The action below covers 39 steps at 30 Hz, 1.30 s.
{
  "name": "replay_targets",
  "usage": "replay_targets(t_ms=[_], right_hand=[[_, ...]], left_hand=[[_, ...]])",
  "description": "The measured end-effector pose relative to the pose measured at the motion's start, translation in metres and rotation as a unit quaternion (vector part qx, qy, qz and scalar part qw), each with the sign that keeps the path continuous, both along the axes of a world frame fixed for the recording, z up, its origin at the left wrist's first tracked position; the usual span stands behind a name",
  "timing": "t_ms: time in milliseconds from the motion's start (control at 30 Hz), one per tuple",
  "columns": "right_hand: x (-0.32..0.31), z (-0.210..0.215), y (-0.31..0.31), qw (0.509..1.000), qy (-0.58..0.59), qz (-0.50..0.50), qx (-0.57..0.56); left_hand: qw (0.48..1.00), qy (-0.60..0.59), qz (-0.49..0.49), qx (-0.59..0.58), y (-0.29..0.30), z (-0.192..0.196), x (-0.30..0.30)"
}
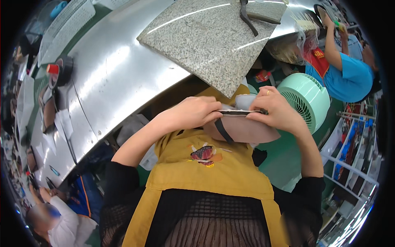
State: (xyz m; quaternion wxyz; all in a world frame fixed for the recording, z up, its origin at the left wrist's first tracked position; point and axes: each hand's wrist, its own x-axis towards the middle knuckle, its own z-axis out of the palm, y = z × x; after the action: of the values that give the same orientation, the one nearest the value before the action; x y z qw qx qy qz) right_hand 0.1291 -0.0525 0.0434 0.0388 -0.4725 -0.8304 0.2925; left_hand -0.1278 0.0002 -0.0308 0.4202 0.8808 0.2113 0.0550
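Held in front of my apron is a dusty-pink, leather-like piece [251,131] with a dark strip along its upper edge and a dark band hanging across its left part. My left hand [192,112] pinches the left end of that edge. At the other end, my right hand [277,110] is closed on it, thumb below and fingers above. A pale grey part [245,100] shows behind the edge between the hands; I cannot tell whether it is joined to the piece. The piece is in the air just below the near corner of a speckled stone slab [205,45].
Dark strips [247,18] lie on the slab. The metal table [123,78] stretches left, bearing a black tape roll [64,71] and white baskets [68,26]. A mint-green fan [306,99] stands right. One person in blue [349,78] works far right, another in white [68,222] lower left.
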Motion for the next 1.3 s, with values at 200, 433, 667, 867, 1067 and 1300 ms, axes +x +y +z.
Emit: replay_targets(t_ms=[200, 433, 667, 867, 1067, 1300], right_hand=[[-0.017, -0.027, 0.004, 0.991, 0.085, 0.037, 0.097], [0.005, -0.025, 0.028, 0.995, 0.039, 0.068, -0.068], [0.017, -0.038, 0.043, 0.982, 0.098, -0.023, -0.157], [-0.007, -0.025, 0.029, 0.997, 0.056, 0.016, 0.044], [-0.009, -0.035, 0.033, 0.993, 0.068, 0.055, 0.079], [0.004, -0.028, 0.039, 0.995, 0.081, 0.009, -0.062]], left_hand=[[0.990, -0.105, 0.049, 0.084, -0.012, 0.003, 0.014], [0.992, -0.049, 0.094, 0.060, -0.005, 0.020, 0.000], [0.993, -0.023, 0.097, 0.067, 0.007, 0.005, 0.006], [0.985, -0.077, 0.113, 0.104, 0.001, 0.022, 0.004], [0.989, -0.070, 0.094, 0.090, 0.002, 0.017, 0.024], [0.982, -0.112, 0.142, 0.061, -0.003, 0.009, 0.029]])
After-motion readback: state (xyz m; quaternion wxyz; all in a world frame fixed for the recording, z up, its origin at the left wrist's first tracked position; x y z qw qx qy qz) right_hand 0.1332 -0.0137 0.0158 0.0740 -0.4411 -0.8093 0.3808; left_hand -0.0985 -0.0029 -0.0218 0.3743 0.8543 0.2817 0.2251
